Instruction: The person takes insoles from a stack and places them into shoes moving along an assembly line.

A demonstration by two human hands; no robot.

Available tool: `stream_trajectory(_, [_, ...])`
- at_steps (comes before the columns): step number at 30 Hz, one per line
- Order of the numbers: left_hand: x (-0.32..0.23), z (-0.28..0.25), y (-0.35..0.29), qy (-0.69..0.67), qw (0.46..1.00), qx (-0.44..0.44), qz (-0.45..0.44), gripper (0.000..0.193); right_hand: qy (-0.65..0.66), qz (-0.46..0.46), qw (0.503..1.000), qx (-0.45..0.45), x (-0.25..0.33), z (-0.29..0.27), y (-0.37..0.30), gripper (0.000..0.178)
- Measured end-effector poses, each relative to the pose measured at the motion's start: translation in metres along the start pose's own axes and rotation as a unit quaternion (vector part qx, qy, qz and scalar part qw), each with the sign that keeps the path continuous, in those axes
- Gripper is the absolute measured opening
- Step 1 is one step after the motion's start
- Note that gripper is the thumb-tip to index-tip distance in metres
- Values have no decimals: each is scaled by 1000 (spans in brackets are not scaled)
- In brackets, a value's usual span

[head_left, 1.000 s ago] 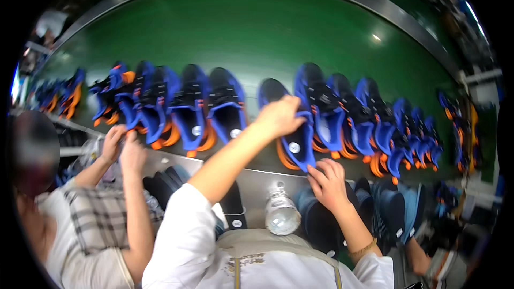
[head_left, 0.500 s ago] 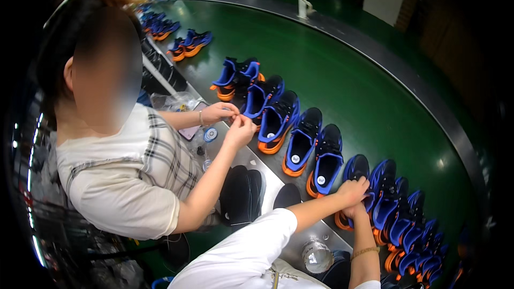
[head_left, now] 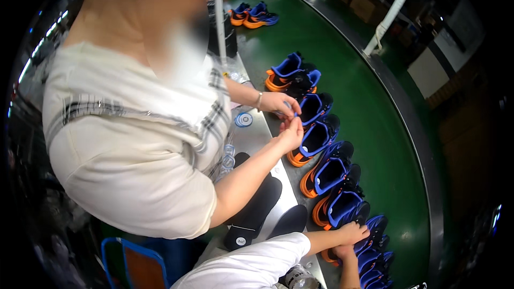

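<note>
At the lower right, my left hand (head_left: 350, 233) is over a black and blue sneaker (head_left: 360, 213) with an orange sole. Its fingers are bent and pressed together, and whatever they hold is too small or hidden to name. Close beneath it, my right hand (head_left: 345, 252) reaches to the same shoe's collar, its fingertips mostly hidden. A row of matching sneakers (head_left: 342, 206) runs along the near side of the green belt, some with a round white sticker inside. Left of my arm lie black insoles (head_left: 256, 208), one bearing a round white sticker.
A co-worker on the left pinches something small between both hands (head_left: 286, 123), above the sneakers. A roll of round stickers (head_left: 243, 120) lies on the metal ledge (head_left: 274, 168). A clear jar (head_left: 301, 278) stands beside my sleeve. A white post (head_left: 393, 13) rises at the belt's far rim.
The whole view has swung left, so the co-worker looms larger and the shoes sit further right. My hands stay together at a shoe. The co-worker's hands remain pinched.
</note>
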State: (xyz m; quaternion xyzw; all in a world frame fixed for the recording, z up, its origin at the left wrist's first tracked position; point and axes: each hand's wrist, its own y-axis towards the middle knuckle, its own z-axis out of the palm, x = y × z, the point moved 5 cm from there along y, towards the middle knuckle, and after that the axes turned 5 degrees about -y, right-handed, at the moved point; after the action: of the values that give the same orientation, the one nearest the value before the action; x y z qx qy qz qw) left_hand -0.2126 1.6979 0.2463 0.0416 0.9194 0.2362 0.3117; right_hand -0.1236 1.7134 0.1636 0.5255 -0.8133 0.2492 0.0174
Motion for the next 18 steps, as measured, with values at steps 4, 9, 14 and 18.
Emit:
stream_trajectory(4, [3,0,-6,3,1000,24,19,18,47,77,987,136,7,-10,3,49])
stream_trajectory(9, [2,2,-4,27,999,-17,12,16,130,255,917,277,79,-60,-13,47])
stream_trajectory(14, [0,6,-6,-23,1000,16,1,19,228,251,920,197,56,-36,-29,42])
stream_trajectory(18, [4,12,-12,22,1000,-3,-15,18,193,262,928,180,68,-33,-14,38])
